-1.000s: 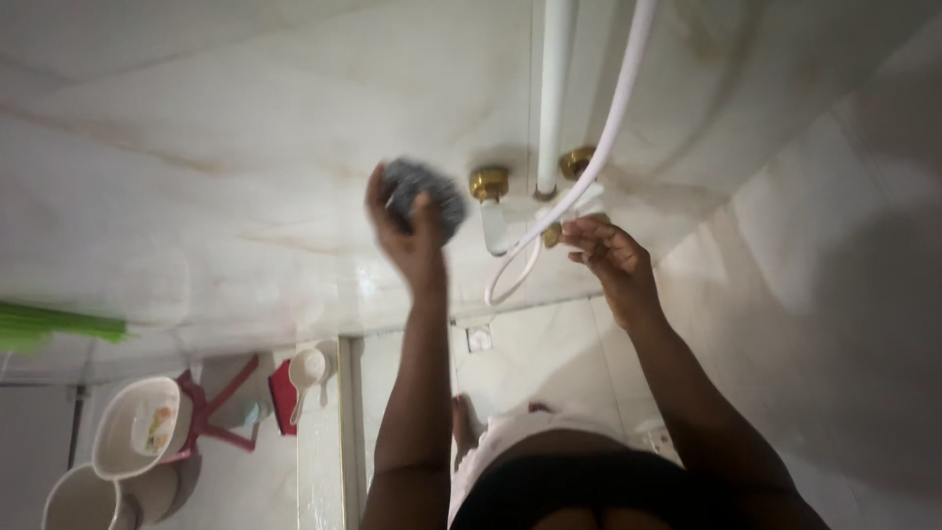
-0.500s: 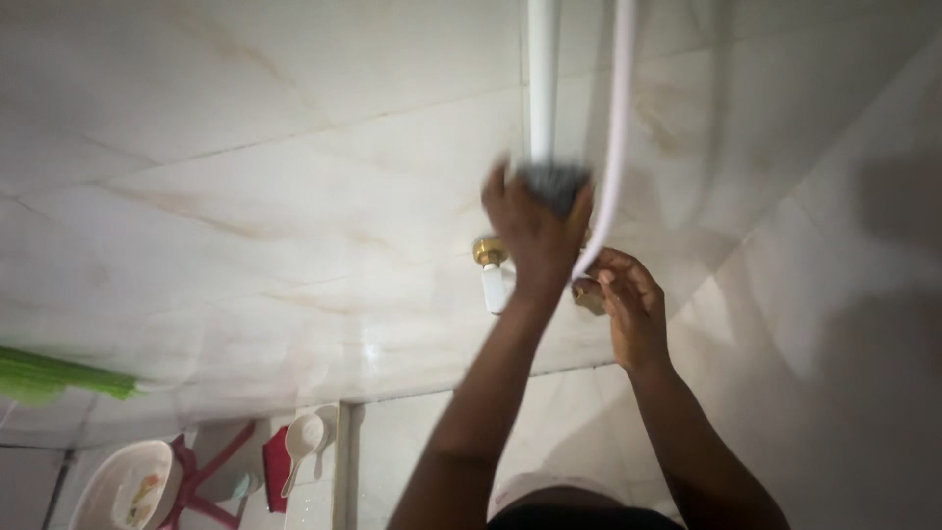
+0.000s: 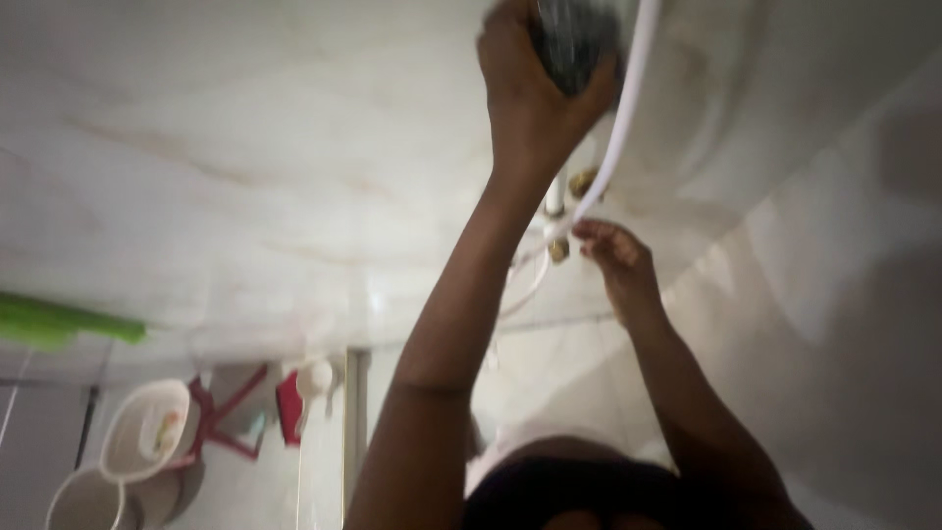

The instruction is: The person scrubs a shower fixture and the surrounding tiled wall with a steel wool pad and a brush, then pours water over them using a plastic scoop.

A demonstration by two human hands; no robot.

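Observation:
My left hand (image 3: 535, 93) is raised high against the marbled wall tiles, closed around a dark grey scouring pad (image 3: 577, 44) that presses on the white upright pipe near the frame's top. My right hand (image 3: 613, 257) is lower, with its fingertips at the brass tap fitting (image 3: 559, 249) where the white hose (image 3: 628, 108) joins. The hose runs up to the right of the pad. My left forearm hides most of the tap and the white pipe (image 3: 554, 196).
A pink stool (image 3: 231, 412) stands at the lower left with a white basin (image 3: 142, 432) and white bowls (image 3: 83, 496) beside it. A white scoop (image 3: 312, 378) lies near a red item. A green object (image 3: 59, 322) juts in from the left edge.
My left hand has carried the scouring pad from the wall left of the tap up along the white pipe to the frame's top. My right hand has stayed at the brass fitting.

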